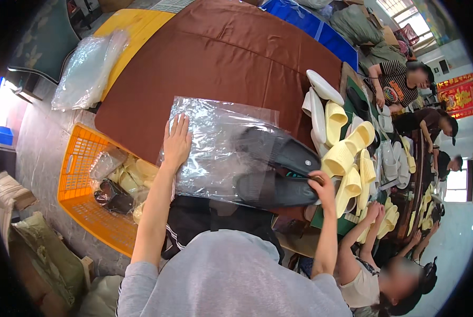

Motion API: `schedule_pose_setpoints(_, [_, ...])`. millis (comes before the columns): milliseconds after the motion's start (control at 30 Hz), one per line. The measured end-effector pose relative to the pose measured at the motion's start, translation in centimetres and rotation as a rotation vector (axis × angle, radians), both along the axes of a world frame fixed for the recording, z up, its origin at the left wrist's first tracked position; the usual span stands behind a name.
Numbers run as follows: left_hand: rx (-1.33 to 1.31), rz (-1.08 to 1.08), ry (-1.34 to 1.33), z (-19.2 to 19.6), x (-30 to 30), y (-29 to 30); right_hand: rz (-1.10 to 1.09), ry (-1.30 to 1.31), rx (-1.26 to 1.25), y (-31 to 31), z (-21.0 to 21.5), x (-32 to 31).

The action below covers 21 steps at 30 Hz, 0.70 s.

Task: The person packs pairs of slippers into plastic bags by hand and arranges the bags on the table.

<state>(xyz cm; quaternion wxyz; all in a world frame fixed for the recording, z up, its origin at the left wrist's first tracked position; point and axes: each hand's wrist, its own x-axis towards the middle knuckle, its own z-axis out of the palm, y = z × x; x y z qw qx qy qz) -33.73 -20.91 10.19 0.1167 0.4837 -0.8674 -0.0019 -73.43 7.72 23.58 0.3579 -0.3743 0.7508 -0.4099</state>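
Note:
A clear plastic bag (207, 150) lies flat on the brown tabletop in front of me. My left hand (177, 141) rests on its left end, fingers stretched out and palm down. A pair of black slippers (294, 185) lies side by side at the bag's right end. The slippers' left ends are under the clear film, while their right ends stick out. My right hand (322, 189) grips the black slippers at those right ends, thumb on top; its other fingers are partly hidden.
Cream-yellow slippers (339, 158) and white slippers (325, 88) are heaped along the table's right side. An orange basket (70, 177) with bagged footwear stands at the left, below a stack of clear bags (91, 68) on a yellow surface (141, 24). Several people sit along the right.

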Motion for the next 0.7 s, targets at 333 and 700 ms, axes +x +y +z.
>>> schedule_pose_setpoints(333, [0.028,0.092,0.078,-0.2,-0.9,0.6,-0.532,0.39,-0.318,3.4,10.3,-14.2])
schedule_pose_setpoints(700, [0.063,0.231,0.229,0.6,-1.4,1.1,-0.862,0.175,-0.388,-1.6,2.2,-20.4])
